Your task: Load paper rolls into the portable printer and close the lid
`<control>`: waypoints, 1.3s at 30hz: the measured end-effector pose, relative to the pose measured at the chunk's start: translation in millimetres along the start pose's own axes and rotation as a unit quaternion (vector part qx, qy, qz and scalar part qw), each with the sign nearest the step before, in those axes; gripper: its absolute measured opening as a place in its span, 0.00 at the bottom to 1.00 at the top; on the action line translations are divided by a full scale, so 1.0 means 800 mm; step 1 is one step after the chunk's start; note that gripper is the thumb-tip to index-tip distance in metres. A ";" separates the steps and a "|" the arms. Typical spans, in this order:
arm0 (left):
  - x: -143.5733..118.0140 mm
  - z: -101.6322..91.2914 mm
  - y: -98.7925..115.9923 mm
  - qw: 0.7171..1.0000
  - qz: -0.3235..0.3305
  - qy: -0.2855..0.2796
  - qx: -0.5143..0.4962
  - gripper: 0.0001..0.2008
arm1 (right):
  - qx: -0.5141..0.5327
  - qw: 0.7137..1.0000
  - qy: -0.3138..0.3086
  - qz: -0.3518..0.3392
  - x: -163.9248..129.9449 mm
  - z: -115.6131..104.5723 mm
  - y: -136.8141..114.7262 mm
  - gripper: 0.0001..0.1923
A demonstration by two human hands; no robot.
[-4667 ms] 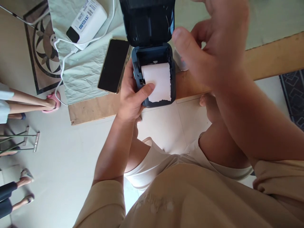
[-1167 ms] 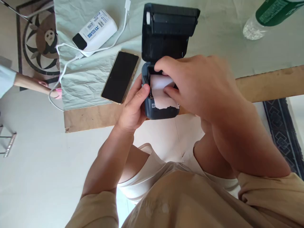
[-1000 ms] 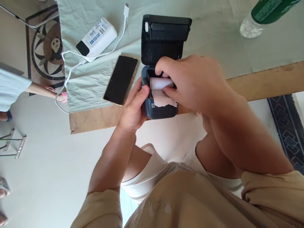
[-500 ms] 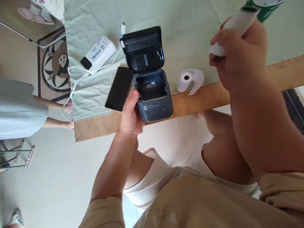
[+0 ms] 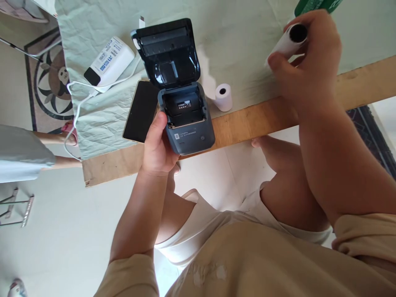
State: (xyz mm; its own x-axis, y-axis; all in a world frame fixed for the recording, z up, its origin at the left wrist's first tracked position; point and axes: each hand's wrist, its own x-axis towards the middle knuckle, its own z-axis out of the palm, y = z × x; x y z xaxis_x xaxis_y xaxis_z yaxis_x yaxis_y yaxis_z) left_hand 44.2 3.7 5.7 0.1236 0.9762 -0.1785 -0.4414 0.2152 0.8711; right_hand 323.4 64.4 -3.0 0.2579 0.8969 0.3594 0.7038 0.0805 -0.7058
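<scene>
At the near edge of the table [image 5: 355,82], the printer [image 5: 188,123] sits with lid up; its paper bay holds no roll, only a small label inside. My left hand [image 5: 157,146] is clamped on its left side, thumb at the bay rim. A small paper roll [image 5: 223,97] lies just right of it on the green cloth [image 5: 247,41]. My right hand [image 5: 305,70], well right, is closed around a white tube [image 5: 289,41]. A phone [image 5: 139,111] touches the printer's left side; a power bank [image 5: 108,62] lies beyond it.
</scene>
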 end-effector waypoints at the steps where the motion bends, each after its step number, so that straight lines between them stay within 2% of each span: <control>1: 0.000 0.000 0.000 1.000 -0.001 -0.001 0.003 0.13 | -0.022 1.000 -0.008 0.005 0.001 0.000 0.002 0.20; 3: 0.000 0.000 0.000 1.000 0.004 -0.001 0.010 0.14 | -0.061 0.997 -0.032 0.020 0.002 0.000 0.005 0.25; 5: 0.000 0.000 -0.001 1.000 0.005 0.000 0.013 0.15 | -0.088 0.995 -0.030 0.026 -0.001 -0.003 -0.001 0.33; 7: 0.001 0.000 -0.001 1.000 0.002 0.004 0.009 0.14 | -0.093 0.995 0.014 -0.020 -0.010 -0.007 -0.014 0.33; 9: 0.001 -0.001 -0.002 1.000 0.009 0.008 0.006 0.15 | -0.066 0.990 0.037 -0.118 -0.023 -0.007 -0.033 0.28; 11: 0.001 -0.002 -0.003 1.000 0.013 0.007 0.007 0.15 | -0.027 0.980 -0.031 -0.192 -0.038 0.003 -0.049 0.28; 13: 0.001 -0.003 -0.004 1.000 0.012 0.002 0.005 0.15 | -0.023 0.972 -0.095 -0.212 -0.050 0.022 -0.058 0.28; 15: 0.001 -0.004 -0.004 1.000 0.009 0.001 0.004 0.14 | -0.033 0.968 -0.156 -0.192 -0.057 0.041 -0.061 0.28; 18: 0.000 -0.004 -0.005 1.000 0.015 0.003 0.017 0.16 | -0.040 0.969 -0.194 -0.147 -0.059 0.059 -0.060 0.27; 25: -0.001 -0.003 -0.005 0.999 0.002 0.012 0.033 0.17 | 0.001 0.977 -0.175 -0.122 -0.056 0.060 -0.058 0.35; 28: -0.002 -0.004 -0.004 0.999 -0.001 0.009 0.032 0.17 | 0.013 0.974 -0.186 -0.129 -0.056 0.059 -0.055 0.33; 32: -0.003 -0.004 -0.003 1.000 -0.010 0.012 0.023 0.16 | -0.005 0.975 -0.184 -0.127 -0.055 0.060 -0.050 0.26; 34: -0.004 -0.005 -0.003 1.000 -0.010 0.011 0.019 0.16 | 0.004 0.977 -0.174 -0.122 -0.055 0.058 -0.050 0.27; 37: -0.005 -0.006 -0.003 1.000 -0.007 0.011 0.023 0.16 | 0.093 0.980 -0.152 -0.090 -0.053 0.054 -0.054 0.35; 39: -0.005 -0.007 -0.003 0.999 -0.013 0.016 0.029 0.16 | 0.209 0.968 -0.135 -0.012 -0.049 0.052 -0.057 0.38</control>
State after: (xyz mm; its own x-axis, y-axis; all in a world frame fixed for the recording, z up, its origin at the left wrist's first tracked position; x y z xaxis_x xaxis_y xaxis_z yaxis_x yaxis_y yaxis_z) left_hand 39.8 -0.6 2.1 0.1057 0.9711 -0.2141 -0.3862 0.2385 0.8911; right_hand 253.9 43.5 -10.3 0.0236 0.9690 0.2460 0.3629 0.2210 -0.9052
